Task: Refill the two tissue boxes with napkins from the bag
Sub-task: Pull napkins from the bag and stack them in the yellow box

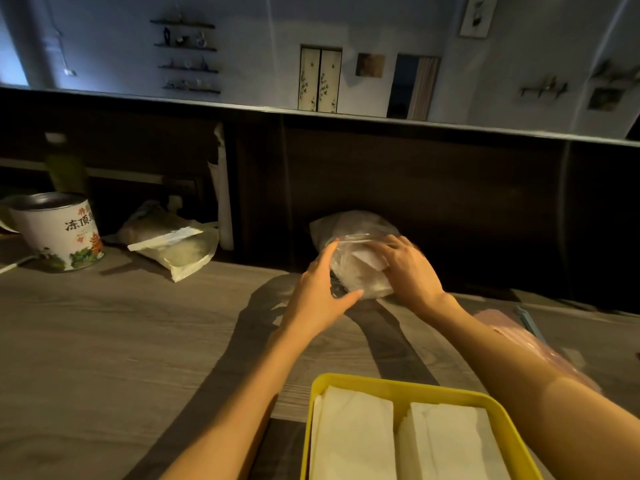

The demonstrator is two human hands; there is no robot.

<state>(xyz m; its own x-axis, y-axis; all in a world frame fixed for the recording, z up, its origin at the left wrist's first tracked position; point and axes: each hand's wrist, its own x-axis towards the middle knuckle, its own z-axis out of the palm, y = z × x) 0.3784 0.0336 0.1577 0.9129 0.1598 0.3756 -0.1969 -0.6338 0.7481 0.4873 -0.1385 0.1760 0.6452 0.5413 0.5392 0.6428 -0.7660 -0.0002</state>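
A clear plastic bag of white napkins sits on the wooden counter against the dark back panel. My left hand grips the bag's left side, thumb under its near edge. My right hand holds its right side, fingers curled over the top by a white napkin corner. At the bottom stands a yellow box with two stacks of white napkins side by side inside it. Only one box is in view.
A white printed tin stands at the far left. Two packets lie beside it near a rolled paper. A pink plastic bag lies under my right forearm. A raised dark ledge runs behind the counter.
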